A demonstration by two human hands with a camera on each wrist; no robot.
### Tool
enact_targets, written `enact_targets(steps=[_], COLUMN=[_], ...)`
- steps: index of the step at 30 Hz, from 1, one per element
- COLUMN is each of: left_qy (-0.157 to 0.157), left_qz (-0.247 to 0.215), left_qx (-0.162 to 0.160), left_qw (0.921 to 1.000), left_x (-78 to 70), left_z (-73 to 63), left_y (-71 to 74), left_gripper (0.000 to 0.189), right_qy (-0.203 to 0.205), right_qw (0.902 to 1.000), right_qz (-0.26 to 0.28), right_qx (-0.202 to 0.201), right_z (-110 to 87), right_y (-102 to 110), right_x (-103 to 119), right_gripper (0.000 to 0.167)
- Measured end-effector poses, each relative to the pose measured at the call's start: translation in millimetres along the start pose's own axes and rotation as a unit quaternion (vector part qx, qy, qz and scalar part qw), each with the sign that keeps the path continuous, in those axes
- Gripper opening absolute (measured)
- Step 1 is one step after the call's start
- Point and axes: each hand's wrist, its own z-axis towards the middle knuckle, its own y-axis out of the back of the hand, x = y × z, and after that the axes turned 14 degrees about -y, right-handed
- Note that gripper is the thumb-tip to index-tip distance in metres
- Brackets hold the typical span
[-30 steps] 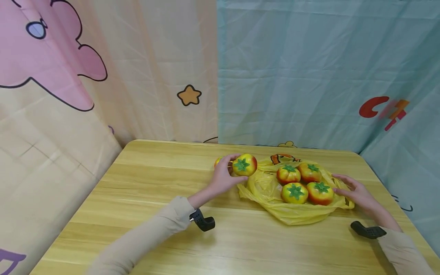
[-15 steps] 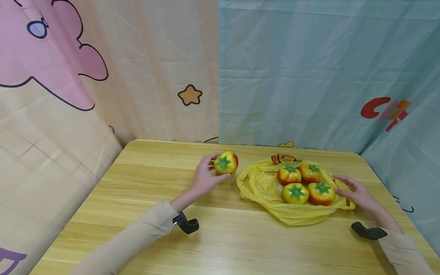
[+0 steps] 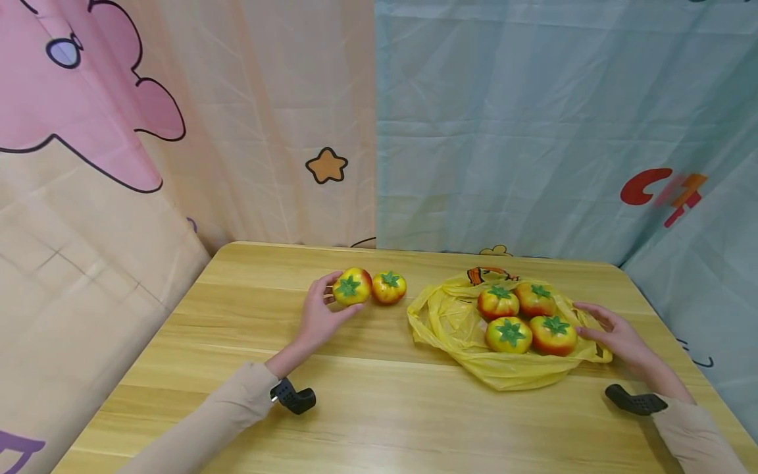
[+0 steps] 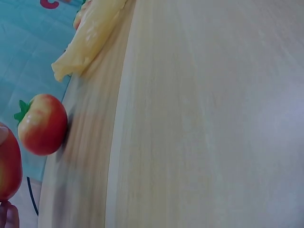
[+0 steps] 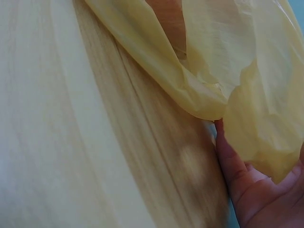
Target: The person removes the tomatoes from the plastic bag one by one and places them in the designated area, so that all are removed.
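- At left: left hand [image 3: 320, 315], fingers curled round the held fruit [image 3: 352, 287], thumb on the near side.
- Held fruit: directly right of the palm; rounded, without clear long axis; green leaf cap turned up and toward the near side. Clearance from the tabletop [image 3: 414, 415] not discernible; mostly cut off at the edge of the left wrist view.
- Governing relation, by judgement: loose fruit [image 3: 389, 288] immediately right of the held fruit, nearer to the left hand than to the right. Contact between the two not confirmable.
- Further right, apart from both: yellow bag [image 3: 509, 374] spread on the tabletop, with four bagged fruits [image 3: 508, 334] grouped in its right part.
- At the bag's right edge: right hand [image 3: 622, 339], fingers at the rim. Partly behind yellow film in the right wrist view; pinch or mere contact, cannot tell.
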Motion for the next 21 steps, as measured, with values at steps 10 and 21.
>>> enact_targets(steps=[10, 21], left_qy=[0.065, 0.097], left_qz=[0.036, 0.070], left_qx=[0.013, 0.024], left_qw=[0.9971, 0.9925], left_x=[17.5, 28.5], left_z=[9.4, 22.5], left_y=[4.5, -7.9], left_gripper=[0.070, 0.071], right_qy=[-0.015, -0.004], right_qw=[0.9997, 0.9999], right_qz=[-0.017, -0.009], right_qx=[0.000, -0.003], right_z=[0.5, -0.2], right_y=[1.7, 1.3], right_x=[1.7, -0.2], right_gripper=[0.062, 0.058])
